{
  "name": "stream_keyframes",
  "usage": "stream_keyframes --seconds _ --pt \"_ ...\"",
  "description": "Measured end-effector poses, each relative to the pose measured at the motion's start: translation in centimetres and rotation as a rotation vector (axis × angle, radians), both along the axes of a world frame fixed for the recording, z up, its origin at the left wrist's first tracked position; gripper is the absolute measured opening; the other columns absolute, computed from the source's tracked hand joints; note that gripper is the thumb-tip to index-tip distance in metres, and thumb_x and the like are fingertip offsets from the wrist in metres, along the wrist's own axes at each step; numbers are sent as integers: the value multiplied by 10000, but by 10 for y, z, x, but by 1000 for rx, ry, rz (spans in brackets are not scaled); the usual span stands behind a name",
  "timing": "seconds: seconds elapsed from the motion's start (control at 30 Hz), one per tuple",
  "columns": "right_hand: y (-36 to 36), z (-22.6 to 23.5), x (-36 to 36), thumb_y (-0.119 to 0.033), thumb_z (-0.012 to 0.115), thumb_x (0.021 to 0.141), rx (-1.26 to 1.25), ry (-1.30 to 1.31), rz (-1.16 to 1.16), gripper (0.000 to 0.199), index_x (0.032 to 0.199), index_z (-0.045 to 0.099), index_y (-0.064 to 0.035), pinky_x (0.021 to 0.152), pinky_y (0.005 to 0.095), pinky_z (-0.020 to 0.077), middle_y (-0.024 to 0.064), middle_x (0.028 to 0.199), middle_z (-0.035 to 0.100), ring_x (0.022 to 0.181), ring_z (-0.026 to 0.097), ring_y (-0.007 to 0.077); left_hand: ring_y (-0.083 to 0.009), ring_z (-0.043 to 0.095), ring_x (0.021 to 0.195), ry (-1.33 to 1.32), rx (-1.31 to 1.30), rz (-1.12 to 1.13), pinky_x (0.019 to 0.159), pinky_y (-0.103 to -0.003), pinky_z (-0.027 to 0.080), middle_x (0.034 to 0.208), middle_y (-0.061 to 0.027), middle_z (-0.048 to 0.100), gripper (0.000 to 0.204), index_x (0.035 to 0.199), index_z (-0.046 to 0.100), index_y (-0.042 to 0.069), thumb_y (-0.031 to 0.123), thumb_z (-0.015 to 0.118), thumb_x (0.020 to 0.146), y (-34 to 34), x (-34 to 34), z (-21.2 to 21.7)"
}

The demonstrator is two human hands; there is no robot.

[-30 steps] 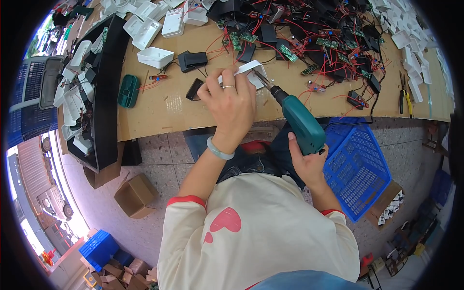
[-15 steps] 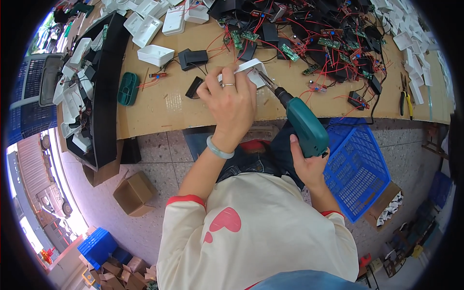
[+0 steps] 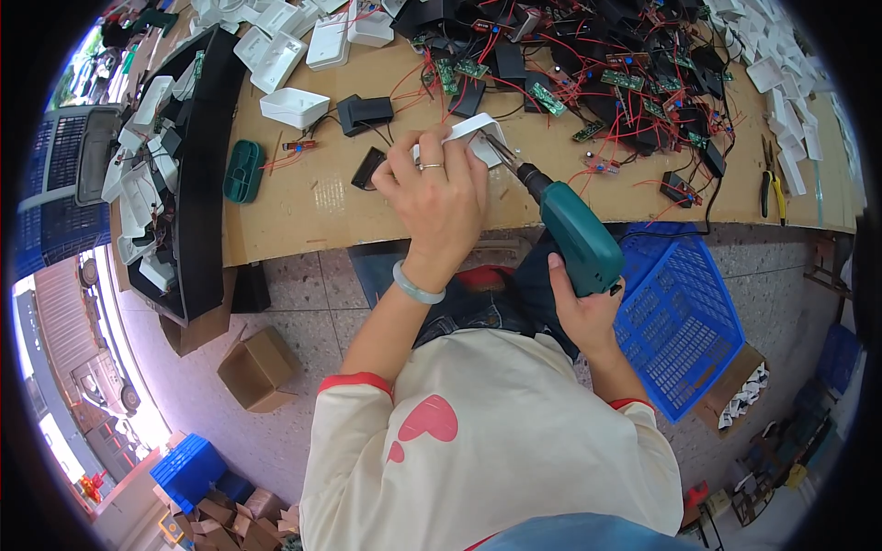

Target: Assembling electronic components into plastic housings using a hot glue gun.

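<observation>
My left hand (image 3: 441, 197) is closed on a white plastic housing (image 3: 487, 145) at the front part of the table, its fingers covering the left side of it. In my right hand (image 3: 588, 312) is a green electric screwdriver (image 3: 581, 237), gripped by its rear end, with the black cable trailing off to the right. The tool's metal tip points up and left and reaches into the housing. Whether it touches a screw is too small to tell. Left of my left hand lie a small black part (image 3: 368, 169) and a black box (image 3: 365, 115) with a wire.
Black boxes, green circuit boards (image 3: 548, 98) and red wires are heaped at the back. White housings (image 3: 294, 107) lie left and far right. A green tray (image 3: 243, 172), a black bin (image 3: 204, 184) of parts and pliers (image 3: 772, 184) flank the work area. A blue crate (image 3: 680, 321) stands below right.
Almost nothing differs. The screwdriver has shifted very slightly to the left, its tip still at the white housing; my left hand keeps its hold.
</observation>
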State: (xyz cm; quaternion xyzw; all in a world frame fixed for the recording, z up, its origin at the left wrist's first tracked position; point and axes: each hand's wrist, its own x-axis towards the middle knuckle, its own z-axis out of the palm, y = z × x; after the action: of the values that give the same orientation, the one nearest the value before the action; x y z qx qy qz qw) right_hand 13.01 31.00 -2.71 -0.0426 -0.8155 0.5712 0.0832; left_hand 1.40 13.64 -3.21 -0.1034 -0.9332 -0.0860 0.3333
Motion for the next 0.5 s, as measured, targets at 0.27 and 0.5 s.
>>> stream_keyframes --seconds 0.27,0.5 --pt "0 -1 0 -13 718 872 -4 4 -8 280 1120 592 22 706 236 520 63 865 711 751 634 73 -288 539 1046 3 8 -10 858 -452 349 1067 -59 603 152 877 658 31 138 689 773 0 1 1" --pt "0 -1 0 -15 713 873 64 11 4 283 1127 593 16 694 246 527 71 867 715 745 652 85 -291 539 1050 -2 5 -15 864 -458 347 1067 -60 601 153 877 655 28 133 686 770 0 1 0"
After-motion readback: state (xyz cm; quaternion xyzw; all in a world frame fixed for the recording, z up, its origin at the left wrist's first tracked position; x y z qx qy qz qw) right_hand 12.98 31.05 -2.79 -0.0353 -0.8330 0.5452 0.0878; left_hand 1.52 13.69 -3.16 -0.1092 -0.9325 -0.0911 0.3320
